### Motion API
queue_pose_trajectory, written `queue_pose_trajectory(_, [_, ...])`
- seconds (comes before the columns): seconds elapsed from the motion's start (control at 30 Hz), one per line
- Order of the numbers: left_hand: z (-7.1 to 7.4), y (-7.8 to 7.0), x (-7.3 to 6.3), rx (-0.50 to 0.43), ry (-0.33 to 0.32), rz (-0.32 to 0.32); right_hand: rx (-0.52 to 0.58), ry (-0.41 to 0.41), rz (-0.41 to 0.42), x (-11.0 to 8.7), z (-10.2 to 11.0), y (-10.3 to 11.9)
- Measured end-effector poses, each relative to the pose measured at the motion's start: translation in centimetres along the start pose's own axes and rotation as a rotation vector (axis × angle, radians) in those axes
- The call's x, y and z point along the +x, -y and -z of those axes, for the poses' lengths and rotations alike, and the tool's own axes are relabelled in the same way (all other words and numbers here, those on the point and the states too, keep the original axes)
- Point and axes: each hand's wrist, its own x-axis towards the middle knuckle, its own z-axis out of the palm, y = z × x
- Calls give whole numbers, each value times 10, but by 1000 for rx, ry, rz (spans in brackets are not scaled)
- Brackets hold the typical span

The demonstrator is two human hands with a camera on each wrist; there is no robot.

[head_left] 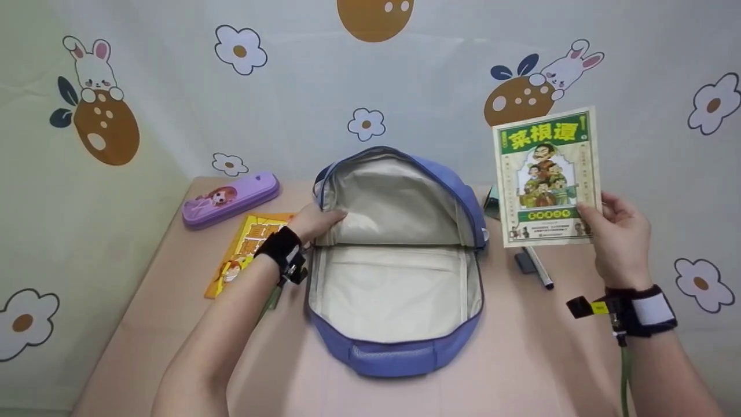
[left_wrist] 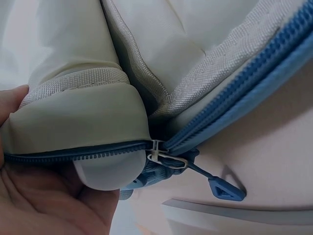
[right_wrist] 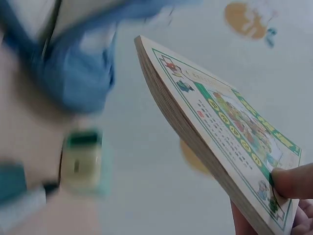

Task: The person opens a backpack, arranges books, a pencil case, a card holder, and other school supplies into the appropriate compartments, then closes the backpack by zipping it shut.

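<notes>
Head view shows the left hand [head_left: 314, 223] gripping the open backpack [head_left: 393, 298] at its left rim, the right hand [head_left: 624, 240] pinching a book [head_left: 546, 179], apparently for packing, which calls for lowering it leftward.

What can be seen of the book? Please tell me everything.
The book is closed and looks like a paperback. Its cream cover has a thin green border, a green top banner with yellow characters, a drawing of several figures, and fine print below. The right wrist view shows layered page edges. It is held up, slightly tilted, its cover toward the head camera, right of the open backpack and apart from it. The right grip pinches its lower right edge, thumb on the cover, fingers behind.
</notes>
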Motion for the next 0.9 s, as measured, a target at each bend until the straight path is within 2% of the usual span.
queue_pose_trajectory(0.07, [0,0,0,-7,2,-3,91,119,9,-13,-11,4])
queue_pose_trajectory(0.2, [0,0,1,3,5,2,162,388,-36,-39,-34,7])
queue_pose_trajectory(0.37, [1,0,2,28,-4,-11,142,660,-215,-66,-63,-8])
queue_pose_trajectory(0.5, [-1,1,2,-5,-8,-24,130,837,-351,-80,-80,-25])
queue_pose_trajectory(0.57, [-1,1,2,-16,-8,-20,158,897,-418,-86,-87,-34])
queue_pose_trajectory(0.63, [-1,2,1,-15,-7,-8,182,924,-475,-90,-93,-40])
queue_pose_trajectory(0.8, [1,2,1,-16,8,7,219,954,-582,-97,-102,-49])
queue_pose_trajectory(0.9, [2,1,1,-41,23,-16,224,965,-623,-100,-106,-54])
